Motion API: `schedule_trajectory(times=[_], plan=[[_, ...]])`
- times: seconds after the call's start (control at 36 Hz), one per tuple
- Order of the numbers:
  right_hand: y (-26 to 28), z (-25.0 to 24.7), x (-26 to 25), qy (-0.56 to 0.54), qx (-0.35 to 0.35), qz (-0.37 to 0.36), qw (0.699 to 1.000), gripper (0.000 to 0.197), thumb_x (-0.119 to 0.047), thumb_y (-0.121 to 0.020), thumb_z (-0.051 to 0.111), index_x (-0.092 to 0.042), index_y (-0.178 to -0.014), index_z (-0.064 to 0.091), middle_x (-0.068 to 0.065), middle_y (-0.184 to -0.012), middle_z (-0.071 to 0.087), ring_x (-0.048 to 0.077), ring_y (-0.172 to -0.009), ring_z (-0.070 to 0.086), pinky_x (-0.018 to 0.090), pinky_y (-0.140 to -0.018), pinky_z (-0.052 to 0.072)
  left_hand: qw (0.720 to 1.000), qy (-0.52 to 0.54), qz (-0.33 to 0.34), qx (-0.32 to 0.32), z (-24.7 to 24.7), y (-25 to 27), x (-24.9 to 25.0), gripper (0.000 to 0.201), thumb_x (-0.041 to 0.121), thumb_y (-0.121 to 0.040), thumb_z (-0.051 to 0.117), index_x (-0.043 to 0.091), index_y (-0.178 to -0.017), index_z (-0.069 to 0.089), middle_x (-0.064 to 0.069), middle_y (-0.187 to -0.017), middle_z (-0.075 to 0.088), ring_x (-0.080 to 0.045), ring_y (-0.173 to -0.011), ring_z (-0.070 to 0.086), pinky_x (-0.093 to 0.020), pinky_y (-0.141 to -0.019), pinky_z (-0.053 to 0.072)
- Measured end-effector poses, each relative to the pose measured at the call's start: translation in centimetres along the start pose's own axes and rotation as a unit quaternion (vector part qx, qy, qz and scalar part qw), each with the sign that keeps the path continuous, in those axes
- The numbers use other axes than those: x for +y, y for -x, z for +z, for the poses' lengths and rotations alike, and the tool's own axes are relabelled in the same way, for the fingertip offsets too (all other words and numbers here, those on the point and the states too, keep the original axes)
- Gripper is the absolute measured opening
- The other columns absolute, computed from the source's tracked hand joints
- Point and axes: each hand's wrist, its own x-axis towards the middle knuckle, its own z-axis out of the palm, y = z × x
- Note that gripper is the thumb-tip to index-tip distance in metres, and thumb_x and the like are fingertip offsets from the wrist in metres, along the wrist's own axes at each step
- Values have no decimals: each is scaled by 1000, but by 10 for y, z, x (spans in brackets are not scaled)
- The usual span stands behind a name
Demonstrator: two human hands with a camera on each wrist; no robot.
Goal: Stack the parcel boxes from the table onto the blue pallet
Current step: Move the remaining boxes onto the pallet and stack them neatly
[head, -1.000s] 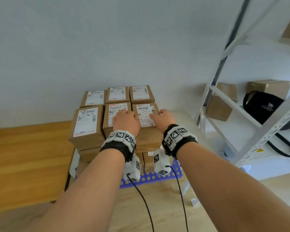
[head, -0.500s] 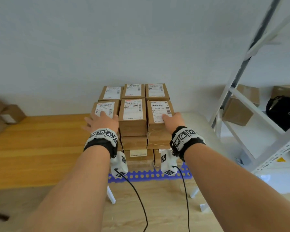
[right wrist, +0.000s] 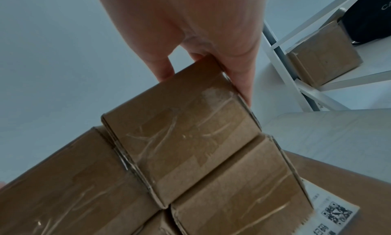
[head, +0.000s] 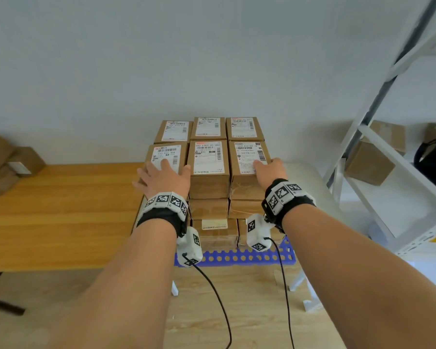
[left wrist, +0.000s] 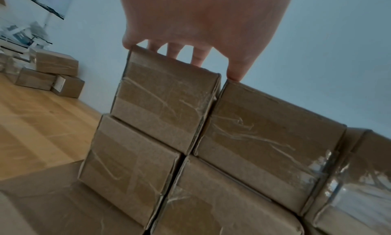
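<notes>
Brown parcel boxes with white labels stand stacked three wide and several layers high on the blue pallet point(head: 237, 257). My left hand point(head: 163, 170) lies flat with spread fingers on top of the front-left top box point(head: 167, 149). In the left wrist view the left hand's fingertips point(left wrist: 196, 61) rest on that box's point(left wrist: 165, 104) top edge. My right hand point(head: 268, 167) rests over the right top edge of the front-right top box point(head: 247, 151), thumb on its label. The right wrist view shows the right hand point(right wrist: 201, 63) with straight fingers against that box point(right wrist: 186, 135). A middle box point(head: 208, 157) stands between them, untouched.
A wooden table point(head: 48, 210) runs to the left, with a few more brown boxes point(head: 10, 162) at its far end. A white metal rack point(head: 388, 159) on the right holds boxes and a black bag point(head: 433, 162). The wall stands right behind the stack.
My left hand moved from the middle top box to the front-left top box, which now sits flush in the row. The right hand stayed on the front-right box.
</notes>
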Motion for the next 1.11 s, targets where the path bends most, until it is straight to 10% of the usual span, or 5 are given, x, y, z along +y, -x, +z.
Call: schedule_trajectory(times=[0.5, 1.11], plan=[[10, -1, -1, 46, 16, -20, 999, 52, -40, -94, 53, -10, -135, 41, 12, -127, 56, 31, -109, 59, 43, -90, 53, 1000, -19, 14, -5, -1, 3, 2, 70, 60, -96, 19, 20, -153, 14, -16, -160, 2, -33, -147, -4, -55, -117, -3], [71, 31, -67, 178, 26, -187, 966, 55, -32, -96, 47, -13, -146, 32, 14, -148, 36, 32, -136, 33, 45, -110, 33, 996, 18, 82, 38, -52, -6, -45, 63, 53, -98, 27, 17, -149, 25, -12, -157, 19, -34, -145, 13, -53, -117, 12]])
